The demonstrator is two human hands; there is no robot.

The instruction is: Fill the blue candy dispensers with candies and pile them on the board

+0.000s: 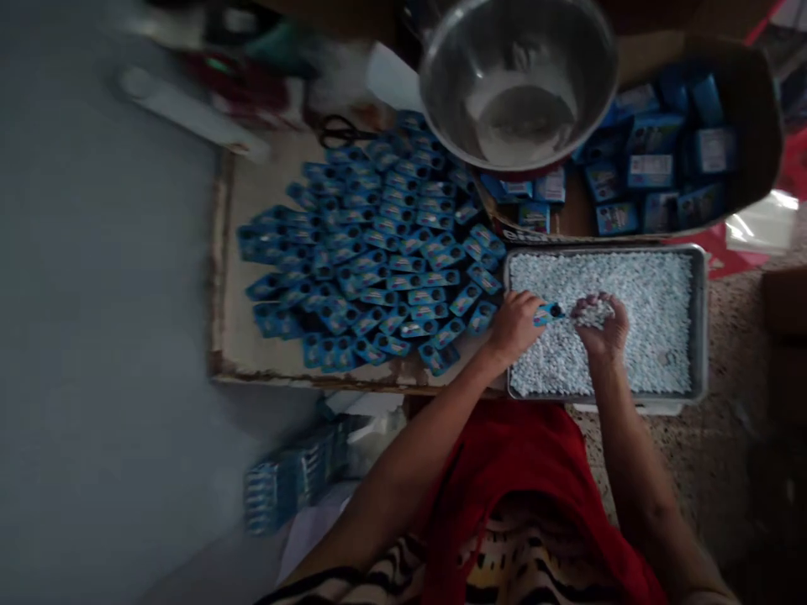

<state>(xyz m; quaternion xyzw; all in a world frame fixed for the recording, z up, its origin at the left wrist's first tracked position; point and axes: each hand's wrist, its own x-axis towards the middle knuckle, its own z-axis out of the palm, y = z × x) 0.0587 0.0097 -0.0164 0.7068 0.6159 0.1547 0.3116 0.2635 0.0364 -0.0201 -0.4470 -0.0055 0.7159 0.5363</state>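
Observation:
My left hand [517, 326] is closed around a small blue box [548, 313], holding it over the left part of a metal tray [698, 323] filled with small white pellets [656, 294]. My right hand [602, 323] is cupped, palm up, with a scoop of the white pellets in its fingers, right beside the box's open end. Left of the tray, several of the same blue boxes [378, 252] lie packed in rows on a worn board [236, 252].
A steel bowl [517, 80] with white residue stands behind the tray. A cardboard carton [744, 109] at the back right holds several blue boxes. Scissors [337, 132] lie at the board's far edge. Stacked flat blue packs [296, 483] sit by my left elbow.

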